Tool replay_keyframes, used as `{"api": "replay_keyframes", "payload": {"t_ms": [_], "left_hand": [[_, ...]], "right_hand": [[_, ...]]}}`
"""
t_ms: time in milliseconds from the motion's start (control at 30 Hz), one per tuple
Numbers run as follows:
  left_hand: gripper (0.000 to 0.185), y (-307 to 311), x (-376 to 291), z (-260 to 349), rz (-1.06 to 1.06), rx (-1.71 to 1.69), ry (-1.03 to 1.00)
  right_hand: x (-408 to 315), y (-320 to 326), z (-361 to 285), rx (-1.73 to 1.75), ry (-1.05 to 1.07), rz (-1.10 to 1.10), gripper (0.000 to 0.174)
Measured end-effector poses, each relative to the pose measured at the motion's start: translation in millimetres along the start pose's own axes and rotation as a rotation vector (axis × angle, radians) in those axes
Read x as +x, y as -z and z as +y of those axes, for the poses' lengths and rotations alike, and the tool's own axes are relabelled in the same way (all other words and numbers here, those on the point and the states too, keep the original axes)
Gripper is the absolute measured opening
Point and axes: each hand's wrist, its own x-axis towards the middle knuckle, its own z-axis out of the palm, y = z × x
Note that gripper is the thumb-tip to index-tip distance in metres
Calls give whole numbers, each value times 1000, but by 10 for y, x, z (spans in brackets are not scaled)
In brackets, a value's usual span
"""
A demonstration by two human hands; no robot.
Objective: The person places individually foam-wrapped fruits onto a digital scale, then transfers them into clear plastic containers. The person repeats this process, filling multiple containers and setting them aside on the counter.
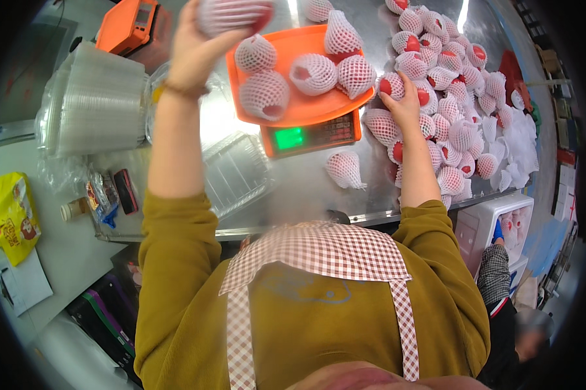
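Note:
My left hand [195, 51] is raised at the top edge, holding a red fruit in a white foam net [232, 14], partly cut off by the frame. Thumb and fingers of my right hand [406, 105] close around another netted red fruit [390, 86] at the left side of a large pile of netted fruits [449, 102]. Between my hands, the orange pan [305, 109] of a digital scale [317, 134] carries several netted pieces. The scale's green display is lit. A lone foam-netted piece [344, 169] lies in front of it.
A clear plastic tray [237, 170] lies left of the scale. Beyond it stand stacked clear containers [95, 100]; a phone [125, 191] lies nearer. At right, a co-worker's blue-gloved hand [498, 230] reaches into a white foam box [473, 234]. Loose foam nets [517, 146] lie beyond the pile.

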Motion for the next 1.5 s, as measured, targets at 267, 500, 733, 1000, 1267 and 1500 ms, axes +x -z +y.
{"api": "replay_keyframes", "payload": {"t_ms": [267,500,733,1000,1267,1500], "left_hand": [[96,701,-1898,66,286,-960,369],[71,-435,-2741,-123,308,-1048,736],[68,-1105,-2930,70,-71,-941,922],[73,-1325,-3062,-20,-186,-888,1158],[70,-1472,-3081,-76,-206,-865,1206],[65,-1562,-3078,-47,-169,-818,1181]], "right_hand": [[218,425,-755,529,-24,256,73],[657,78,-1993,188,502,-117,75],[875,-489,-2307,-137,451,-377,76],[1085,-592,-2172,-199,369,-613,88],[895,-512,-2175,-337,402,-492,87],[950,-518,-2200,-287,324,-517,78]]}}
